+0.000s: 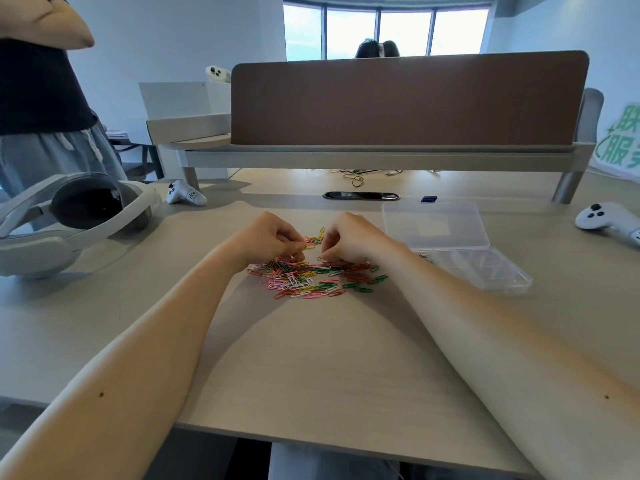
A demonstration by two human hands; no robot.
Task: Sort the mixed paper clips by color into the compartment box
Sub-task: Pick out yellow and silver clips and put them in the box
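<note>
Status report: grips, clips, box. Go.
Left grip and right grip both pinching paper clips at pile's far edge. Compartment box open right of pile, looks almost empty. Nothing between pile and box.

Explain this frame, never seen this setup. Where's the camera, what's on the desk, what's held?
No machine: a person works bare-handed. The one picture comes from a wide-angle camera on their head, looking forward and down. On the table lies a pile of mixed paper clips: pink, green, red, yellow, white. Right of it sits a clear compartment box, its lid folded open. The left hand and right hand both curl their fingers, pinching clips at the pile's far edge. A white headset lies at the left.
</note>
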